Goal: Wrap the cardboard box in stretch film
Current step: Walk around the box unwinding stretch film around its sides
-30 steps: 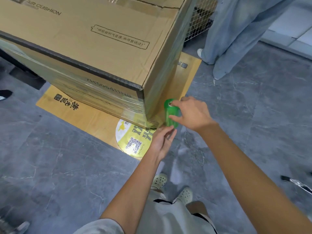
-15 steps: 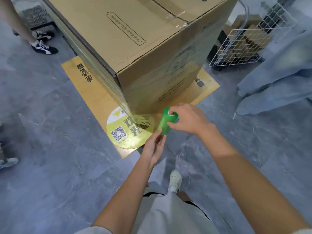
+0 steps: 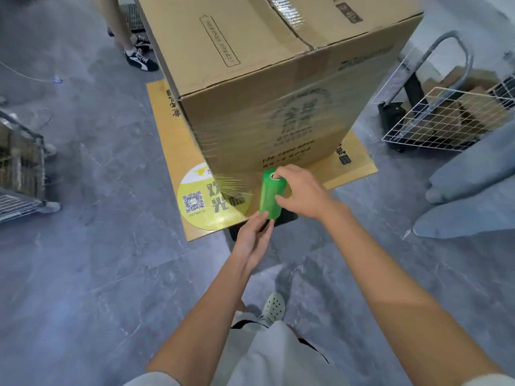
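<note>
The cardboard box (image 3: 278, 79) is seen at 12 o'clock, set on a tan mat (image 3: 354, 168) laid on the grey floor (image 3: 97, 274). A green stretch film roll (image 3: 269, 195) is held nearly upright just in front of the box's near face, at its 6 o'clock. Its top end is gripped by the right hand (image 3: 302, 192), fingers curled round it; its bottom end is pinched by the left hand (image 3: 252, 240). Film (image 3: 228, 188) is drawn from the roll toward 10 o'clock, onto the box's near corner, above a round yellow sticker (image 3: 206, 207). A wire basket (image 3: 446, 121) is seen at 2 o'clock.
</note>
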